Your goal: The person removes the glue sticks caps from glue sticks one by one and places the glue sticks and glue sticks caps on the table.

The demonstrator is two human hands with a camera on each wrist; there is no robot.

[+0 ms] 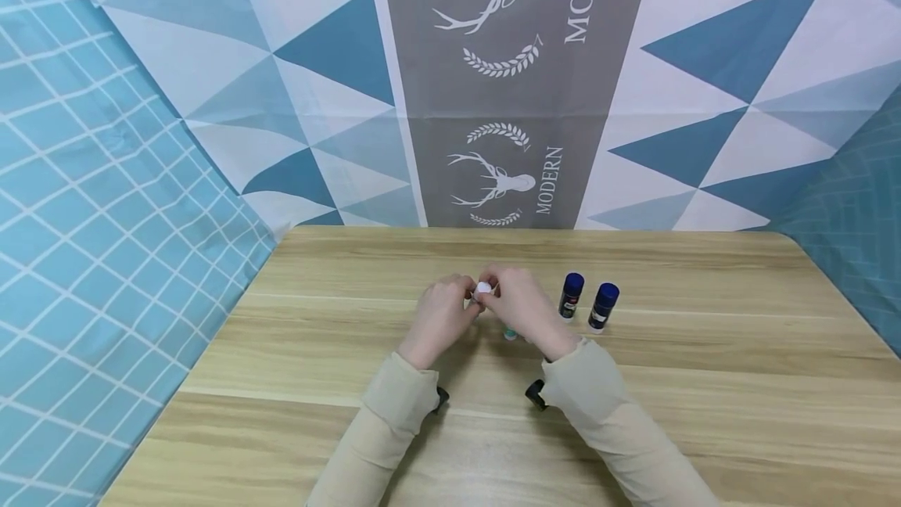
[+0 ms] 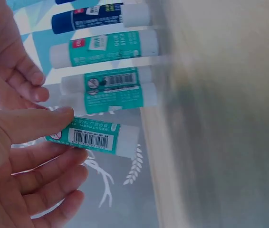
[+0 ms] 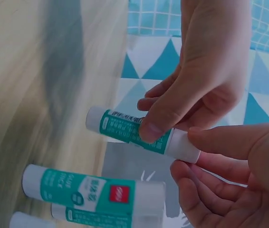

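Note:
Both hands meet over the wooden table on one small green glue stick [image 2: 94,135] with white ends. My left hand [image 1: 442,315] pinches its green labelled body between thumb and fingers. At the white cap [image 3: 184,146], the thumb and fingers of my right hand [image 1: 517,303] grip from the other side. The cap is still in line with the body in the right wrist view. The stick is held tilted, its other white end pointing down toward the tabletop. Fingers partly hide the label and, in the left wrist view, the cap.
Two navy glue sticks [image 1: 571,296] [image 1: 604,307] stand upright right of my right hand. Several green glue sticks stand nearer, among them a larger one [image 3: 91,192]; my right wrist mostly hides them in the head view. Behind the wooden table [image 1: 338,319] hangs a patterned cloth [image 1: 493,100].

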